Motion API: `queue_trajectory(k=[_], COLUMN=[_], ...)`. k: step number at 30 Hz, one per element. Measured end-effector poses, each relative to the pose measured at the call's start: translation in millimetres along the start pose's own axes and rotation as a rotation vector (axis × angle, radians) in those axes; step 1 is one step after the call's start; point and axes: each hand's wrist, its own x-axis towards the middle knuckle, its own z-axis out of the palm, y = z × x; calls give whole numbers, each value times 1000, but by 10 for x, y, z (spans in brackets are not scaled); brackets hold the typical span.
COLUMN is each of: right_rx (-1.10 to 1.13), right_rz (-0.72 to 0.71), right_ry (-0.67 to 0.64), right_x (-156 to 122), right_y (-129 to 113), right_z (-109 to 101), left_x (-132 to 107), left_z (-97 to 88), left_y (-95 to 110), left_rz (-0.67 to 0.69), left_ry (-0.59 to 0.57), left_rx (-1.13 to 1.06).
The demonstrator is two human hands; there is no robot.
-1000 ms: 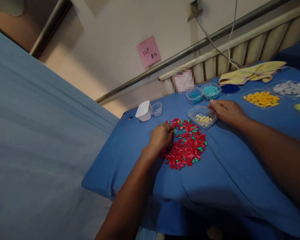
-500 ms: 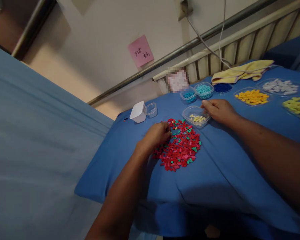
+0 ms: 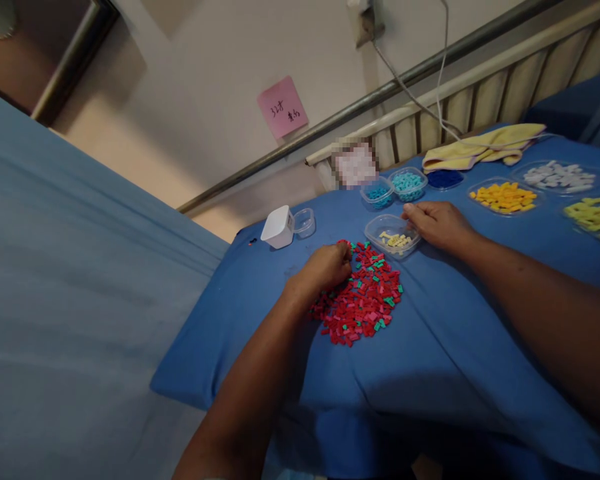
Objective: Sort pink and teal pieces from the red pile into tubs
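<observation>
A loose pile of small red, pink and green building bricks (image 3: 363, 303) lies on the blue sheet. Over its upper left part is my left hand (image 3: 334, 263), fingers curled down into the bricks; whatever they pinch is hidden. Beyond the pile stands a clear plastic tub (image 3: 377, 230) holding a few pale yellow bricks (image 3: 398, 240). My right hand (image 3: 440, 223) grips the right rim of this tub between thumb and fingers.
Behind are tubs of blue bricks (image 3: 379, 193) and turquoise bricks (image 3: 408, 185). To the right lie orange bricks (image 3: 504, 197), white bricks (image 3: 560, 177) and yellow-green bricks (image 3: 596, 217) in containers. A white box (image 3: 279, 227), a small clear cup (image 3: 305, 223) and a yellow cloth (image 3: 483, 150) rest toward the wall.
My left hand has shifted slightly right over the pile's upper edge. My right hand stays on the tub, which has not visibly moved.
</observation>
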Motion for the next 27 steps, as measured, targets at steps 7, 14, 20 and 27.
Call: queue_trajectory(k=[7,14,20,27], right_rx=[-4,13,10,25], right_rz=[35,49,11,31], right_ry=[-3,-19,-13,-14], right_x=[-26,-51,-49,-70], right_y=[-44,-39,-20,-57], right_z=[14,15,9,-4], left_x=[-101,-196,-104,382], left_z=[26,174,41,-325], left_y=[-120,-299,-256,179], left_rz=[-5,-92,-64,143], left_ry=[10,69,106,211], left_rx=[-199,-469,-805,-681])
